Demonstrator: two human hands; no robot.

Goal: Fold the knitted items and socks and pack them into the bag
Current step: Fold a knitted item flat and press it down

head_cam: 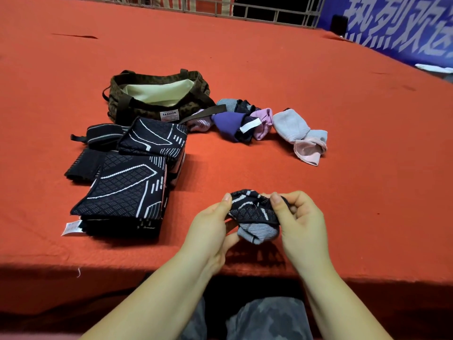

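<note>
- Both hands hold one small dark patterned sock (253, 212) just above the near edge of the red worktop (269, 69), well in front of the bag (157, 99) and a bit right of it.
- Left hand (210, 229) pinches the sock's left end between thumb and fingers (226, 200); right hand (301, 222) pinches its right end, fingers curled.
- Sock's long axis runs left to right between the two hands; its grey striped part hangs below.
- Bag lies beyond the sock, mouth open, pale lining showing; the left hand looks nearer to it, by my guess.
- Folded dark knitted stack (127, 182) sits just in front of the bag, touching it or nearly so.
- Loose sock pile (257, 121), purple, pink and grey, lies just right of the bag.
- Bag's white patch reads "FASHION" (169, 115).
- Blue banner (402, 23), far right of the bag, carries white Chinese characters, cut off.
- White tag at the stack's near corner: print unreadable.
</note>
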